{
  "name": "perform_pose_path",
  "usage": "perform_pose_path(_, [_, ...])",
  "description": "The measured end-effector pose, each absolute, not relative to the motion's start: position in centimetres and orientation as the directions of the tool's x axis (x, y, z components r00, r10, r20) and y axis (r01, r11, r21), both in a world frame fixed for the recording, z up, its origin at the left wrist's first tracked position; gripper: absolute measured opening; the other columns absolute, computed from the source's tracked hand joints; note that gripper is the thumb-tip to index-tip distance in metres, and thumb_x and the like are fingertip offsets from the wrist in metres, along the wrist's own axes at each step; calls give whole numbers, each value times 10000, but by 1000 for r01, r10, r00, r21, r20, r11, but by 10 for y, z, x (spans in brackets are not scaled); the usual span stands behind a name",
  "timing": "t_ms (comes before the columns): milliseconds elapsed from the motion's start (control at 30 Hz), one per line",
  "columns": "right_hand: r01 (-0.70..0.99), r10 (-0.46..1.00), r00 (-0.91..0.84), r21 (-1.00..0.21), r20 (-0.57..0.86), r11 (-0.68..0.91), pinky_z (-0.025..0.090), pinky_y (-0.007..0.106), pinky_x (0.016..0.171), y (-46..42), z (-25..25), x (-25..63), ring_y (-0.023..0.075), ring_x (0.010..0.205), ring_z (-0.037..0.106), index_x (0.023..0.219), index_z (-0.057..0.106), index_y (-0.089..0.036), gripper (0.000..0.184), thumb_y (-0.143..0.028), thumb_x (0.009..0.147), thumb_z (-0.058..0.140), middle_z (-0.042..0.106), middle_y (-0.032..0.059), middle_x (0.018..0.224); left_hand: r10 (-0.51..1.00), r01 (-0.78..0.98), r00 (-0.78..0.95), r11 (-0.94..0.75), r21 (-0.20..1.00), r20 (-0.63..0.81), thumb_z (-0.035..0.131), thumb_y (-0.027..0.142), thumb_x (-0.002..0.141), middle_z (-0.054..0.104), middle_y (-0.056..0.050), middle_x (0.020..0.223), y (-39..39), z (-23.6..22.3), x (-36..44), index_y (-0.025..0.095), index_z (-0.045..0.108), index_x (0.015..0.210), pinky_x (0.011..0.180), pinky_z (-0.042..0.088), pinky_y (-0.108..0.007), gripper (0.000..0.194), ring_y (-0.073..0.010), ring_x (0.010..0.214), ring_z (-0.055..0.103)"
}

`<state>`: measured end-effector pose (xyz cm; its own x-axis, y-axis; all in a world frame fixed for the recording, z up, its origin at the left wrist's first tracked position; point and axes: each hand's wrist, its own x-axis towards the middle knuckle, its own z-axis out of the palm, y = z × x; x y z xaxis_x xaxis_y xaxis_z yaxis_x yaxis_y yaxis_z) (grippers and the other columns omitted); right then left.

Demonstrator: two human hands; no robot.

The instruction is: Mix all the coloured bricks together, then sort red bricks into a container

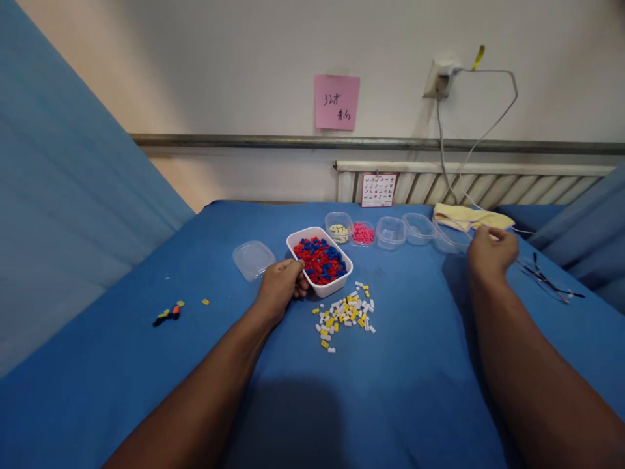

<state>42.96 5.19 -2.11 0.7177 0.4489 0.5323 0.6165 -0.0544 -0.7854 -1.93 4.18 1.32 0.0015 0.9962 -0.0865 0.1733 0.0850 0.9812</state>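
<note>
- One blue-covered bench (pixel 415 371) is carrying the white tub (pixel 336 284), which is sitting near the middle, to the right of a clear lid (pixel 254 259).
- The white tub is looking like light, fairly stiff plastic, probably smooth enough to be slipping under a loose touch; holding so many loose bits, it is likely gaining some weight and risking a spill if tilted, so opposite stretches of rim are offering the surest hold.
- Of the two hands, the left hand (pixel 280 286) is gripping the tub's left side, nearly closed, its thumb resting at the rim and its fingers curling against the wall.
- The right hand (pixel 491 255) is hovering near a clear box (pixel 446 243) and a yellow cloth (pixel 452 213), fingers bunching close together; whether it is pinching anything, one cannot tell.
- The red and blue pieces (pixel 319 259) are lying heaped inside the tub, seeming hard and light, probably needing a fingertip pinch.
</note>
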Motion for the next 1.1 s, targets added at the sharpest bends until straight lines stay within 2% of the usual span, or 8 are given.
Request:
perform_pose_path(100, [682,486,642,-731,593,-9,560,458,868,59,-11,400,284,891,693,1228,696,-132,362,-385,993,586,752,175,1023,996,166,12,83,983,-86,622,452,785,656,-24,570,41,12,-19,204,595,649,467,422,-240,284,-130,463,579])
perform_pose_path(200, [765,732,317,-619,603,178,600,424,861,67,-13,350,250,843,728,1301,752,-173,428,-447,1017,589,807,139,1116,996,159,24,79,984,-84,621,453,796,659,-23,577,40,11,-17,204,594,657,469,422,-238,286,-128,466,582])
perform_pose_path(333, [783,839,37,-538,542,313,619,394,848,70,-27,308,232,808,749,1227,820,-222,375,-440,962,668,839,104,1156,995,155,32,85,984,-91,617,436,795,665,-23,588,38,11,-17,203,597,657,468,425,-237,271,-124,463,583])
perform_pose_path(533, [846,835,58,-471,548,251,632,484,924,68,-33,333,276,859,768,1231,798,-162,410,-421,988,593,812,187,1259,995,147,7,99,984,-101,620,393,793,653,-16,574,38,12,-16,203,587,637,450,400,-228,249,-114,447,568])
perform_pose_path(633, [874,818,54,-423,572,238,613,511,1018,64,-28,333,307,1005,781,1243,789,-156,407,-414,1022,564,758,221,1397,995,145,-8,95,985,-95,624,394,810,650,-11,576,39,12,-15,201,592,647,453,402,-223,255,-110,453,570])
perform_pose_path(800, [892,839,-125,-310,529,328,581,447,1100,61,-28,294,308,1254,741,1321,771,-215,386,-381,1107,496,792,150,1367,995,140,-12,97,985,-96,612,403,841,652,-10,580,39,11,-14,203,595,656,449,394,-223,273,-111,452,572])
perform_pose_path(900, [895,864,-231,-251,448,370,542,474,1175,66,-34,274,338,1363,696,1473,698,-178,452,-345,1074,567,751,174,1475,995,140,-11,104,985,-104,615,392,845,651,-15,578,38,11,-13,202,596,654,445,385,-224,269,-115,453,576])
perform_pose_path(1100, [923,904,-272,-176,330,342,546,510,1127,62,-36,275,382,1310,715,1507,656,-98,493,-334,1089,541,754,243,1437,993,127,-11,121,984,-121,613,365,840,651,-15,580,38,10,-12,206,591,653,446,391,-232,247,-119,454,573])
